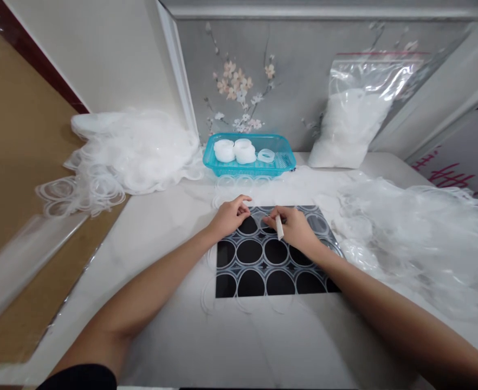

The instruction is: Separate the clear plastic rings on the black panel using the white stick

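Observation:
A black sheet [250, 251] patterned with rows of large circles lies on the table under a clear film with whitish rings. Over its upper left corner is my left hand [230, 218], fingers half curled and index finger apart from the thumb, with nothing visible in it. My right hand [295, 227] is closed on a slim white stick [279, 227], which points down toward me. Its thumb and fingertips are beside a translucent round piece [260, 219] over the sheet's top row; whether they touch it I cannot tell.
Behind the sheet stands a turquoise basket [249, 172] with stacked white rings [225, 151]. A heap of clear film scraps [141, 149] lies left, another film heap [418, 238] right. A filled zip bag [350, 124] leans on the back wall. Cardboard [15, 162] is at far left.

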`<state>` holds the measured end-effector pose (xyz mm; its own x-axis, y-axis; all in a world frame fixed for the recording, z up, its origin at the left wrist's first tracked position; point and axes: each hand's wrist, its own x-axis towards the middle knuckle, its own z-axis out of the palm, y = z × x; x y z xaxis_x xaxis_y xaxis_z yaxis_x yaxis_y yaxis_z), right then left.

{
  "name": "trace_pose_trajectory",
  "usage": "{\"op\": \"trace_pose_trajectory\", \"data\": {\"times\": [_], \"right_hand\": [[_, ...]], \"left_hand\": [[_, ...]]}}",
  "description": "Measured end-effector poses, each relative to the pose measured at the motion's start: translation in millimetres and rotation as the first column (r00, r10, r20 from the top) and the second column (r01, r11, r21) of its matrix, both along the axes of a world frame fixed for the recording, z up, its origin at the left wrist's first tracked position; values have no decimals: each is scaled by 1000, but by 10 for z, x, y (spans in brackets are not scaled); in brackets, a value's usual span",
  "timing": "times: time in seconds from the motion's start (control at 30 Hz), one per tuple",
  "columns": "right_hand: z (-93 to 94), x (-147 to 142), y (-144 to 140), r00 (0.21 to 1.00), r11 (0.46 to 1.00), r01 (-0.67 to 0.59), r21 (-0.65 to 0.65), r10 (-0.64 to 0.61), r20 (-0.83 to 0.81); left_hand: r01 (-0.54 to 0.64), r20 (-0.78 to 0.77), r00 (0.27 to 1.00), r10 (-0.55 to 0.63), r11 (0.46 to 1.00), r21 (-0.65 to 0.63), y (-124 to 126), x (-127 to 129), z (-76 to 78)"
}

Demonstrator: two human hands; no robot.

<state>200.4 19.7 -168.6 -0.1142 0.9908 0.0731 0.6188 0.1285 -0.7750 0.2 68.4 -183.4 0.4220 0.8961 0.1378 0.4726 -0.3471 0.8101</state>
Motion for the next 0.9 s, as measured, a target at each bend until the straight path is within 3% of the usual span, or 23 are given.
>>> {"op": "trace_pose_trajectory", "data": {"times": [0.33, 0.67, 0.9], "right_hand": [[125, 68, -161, 996, 996, 14, 85, -21, 85], [70, 161, -369, 990, 986, -30, 161, 8, 138], [234, 357, -434, 988, 966, 66, 250, -97, 116]], "left_hand": [[-13, -8, 1000, 13, 1000, -6, 6, 16, 5], [-20, 5, 1000, 20, 999, -27, 6, 16, 14], [-34, -8, 999, 34, 998, -47, 12, 10, 26]]}}
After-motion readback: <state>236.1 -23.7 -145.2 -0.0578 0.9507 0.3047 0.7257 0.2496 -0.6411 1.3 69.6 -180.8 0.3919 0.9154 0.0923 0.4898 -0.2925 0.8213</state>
